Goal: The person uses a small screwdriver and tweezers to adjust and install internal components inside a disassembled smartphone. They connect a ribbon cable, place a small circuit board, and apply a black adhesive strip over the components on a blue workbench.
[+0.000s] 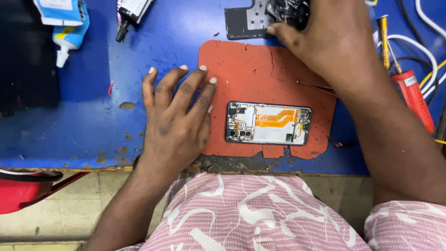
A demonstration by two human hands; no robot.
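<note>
An opened phone (pixel 268 123) with bare circuit parts and an orange flex cable lies on a worn red mat (pixel 260 69) near the table's front edge. My left hand (pixel 176 114) rests flat on the blue table and the mat's left edge, fingers spread, just left of the phone and holding nothing. My right hand (pixel 325 37) reaches to the far edge of the mat. Its fingers press on a dark grey cover plate (pixel 244 21) and a clump of dark parts (pixel 288 11) there; I cannot tell if it grips them.
A red-handled tool (pixel 411 93) and a yellow-handled screwdriver (pixel 383 35) lie at the right among white and black cables (pixel 425 46). A thin metal pick (pixel 316 87) lies on the mat. A blue and white glue bottle (pixel 69 32) and a black-tipped tube (pixel 130 14) sit at the far left.
</note>
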